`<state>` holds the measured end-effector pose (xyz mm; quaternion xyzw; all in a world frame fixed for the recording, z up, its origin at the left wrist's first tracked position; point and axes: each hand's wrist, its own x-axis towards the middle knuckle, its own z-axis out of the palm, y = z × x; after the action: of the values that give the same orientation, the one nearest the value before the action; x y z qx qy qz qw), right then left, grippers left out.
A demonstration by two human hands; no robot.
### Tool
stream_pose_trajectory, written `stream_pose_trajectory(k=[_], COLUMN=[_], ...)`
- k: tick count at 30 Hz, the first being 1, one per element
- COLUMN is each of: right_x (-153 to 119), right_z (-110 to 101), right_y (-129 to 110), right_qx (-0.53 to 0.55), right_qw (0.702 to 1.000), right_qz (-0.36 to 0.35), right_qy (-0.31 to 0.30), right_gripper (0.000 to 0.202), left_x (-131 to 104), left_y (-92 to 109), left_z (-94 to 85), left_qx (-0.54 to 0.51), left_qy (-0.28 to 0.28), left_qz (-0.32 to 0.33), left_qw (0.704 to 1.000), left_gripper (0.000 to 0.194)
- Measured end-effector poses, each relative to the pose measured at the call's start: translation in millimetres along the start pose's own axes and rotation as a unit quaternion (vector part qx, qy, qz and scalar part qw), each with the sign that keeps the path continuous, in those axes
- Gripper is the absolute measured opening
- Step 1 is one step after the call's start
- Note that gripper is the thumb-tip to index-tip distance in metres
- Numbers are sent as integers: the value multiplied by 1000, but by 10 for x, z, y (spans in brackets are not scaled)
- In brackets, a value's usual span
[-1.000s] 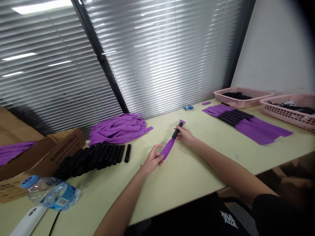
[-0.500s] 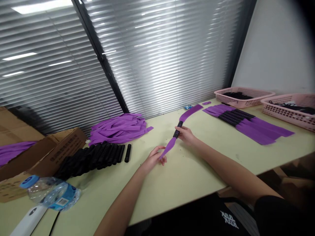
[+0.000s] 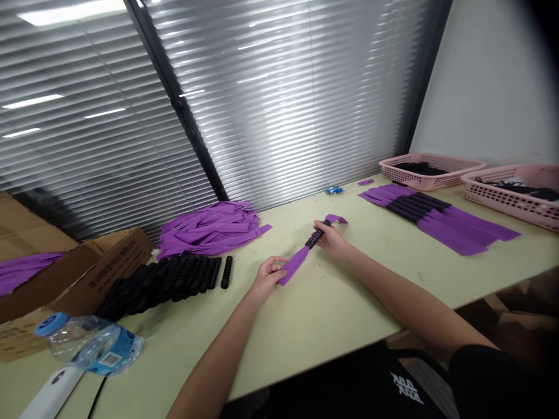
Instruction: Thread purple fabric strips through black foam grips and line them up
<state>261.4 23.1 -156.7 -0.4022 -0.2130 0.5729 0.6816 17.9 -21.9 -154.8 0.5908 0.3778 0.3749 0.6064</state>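
My right hand is closed around a ridged black tube at the middle of the table. A purple strap runs through the tube and comes out at both ends. At the lower left end, my left hand pinches the strap's tip between thumb and fingers. The far strap end curls over beyond my right hand. A single black tube lies left of my left hand, beside a pile of similar tubes.
Purple straps are heaped by the blinds. Tubes with straps through them lie in a row at right, before two pink baskets. A cardboard box and a water bottle stand at left. A blue wrapper lies at the back.
The far strap end has drawn in toward the tube, now shorter and curled. More strap shows on the near side, where my left hand has moved slightly left.
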Motion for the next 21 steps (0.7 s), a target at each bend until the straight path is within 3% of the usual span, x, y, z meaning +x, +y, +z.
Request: stream_pose_trajectory(k=[4, 10, 16, 21], right_x=[40, 127, 311, 435], right_z=[-48, -127, -385, -686], right_y=[-70, -180, -374, -535], right_qx=[11, -7, -73, -168], right_qw=[1000, 996, 973, 920], right_qz=[-2, -32, -78, -179], right_qy=[30, 81, 203, 304], right_gripper=[7, 7, 8, 19], left_x=[107, 222, 273, 277], left_y=[-40, -125, -187, -236], left_z=[-145, -424, -549, -568], left_qx=[-8, -17, 22, 97], left_qy=[158, 305, 346, 363], left_qz=[28, 46, 43, 63], left_qw=[987, 951, 937, 924], left_gripper=[30, 33, 36, 23])
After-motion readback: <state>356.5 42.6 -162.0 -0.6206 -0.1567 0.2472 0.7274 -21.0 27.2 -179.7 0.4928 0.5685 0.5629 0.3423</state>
